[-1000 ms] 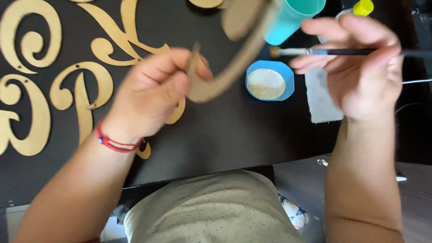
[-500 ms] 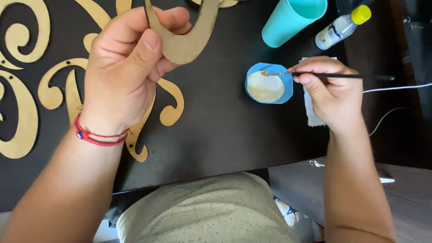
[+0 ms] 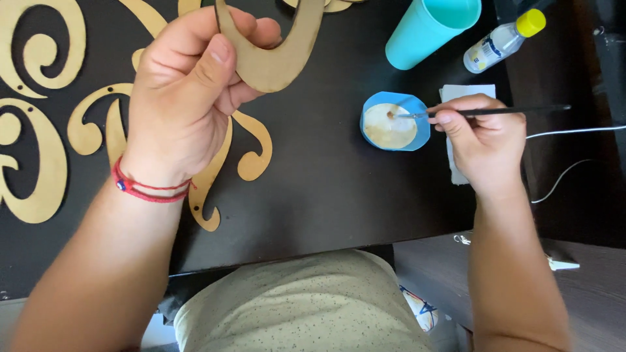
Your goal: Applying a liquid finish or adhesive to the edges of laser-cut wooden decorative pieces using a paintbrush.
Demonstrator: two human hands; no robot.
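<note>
Curved wooden cutout (image 3: 277,49) held aloft at 11 o'clock, left hand (image 3: 186,98) clamped on it. Thin brush (image 3: 482,112) pinched in right hand (image 3: 486,140), tip dipped in blue paint dish (image 3: 396,122) at 2 o'clock. Risks judged: overloaded bristles dripping onto dark surface (image 3: 313,195); turquoise cup (image 3: 427,29) nearby knocked by cutout.

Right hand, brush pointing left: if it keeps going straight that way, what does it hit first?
The right hand aims its thin black paintbrush into the small blue dish of beige paint; the tip looks already at the paint, though height is unclear.
</note>
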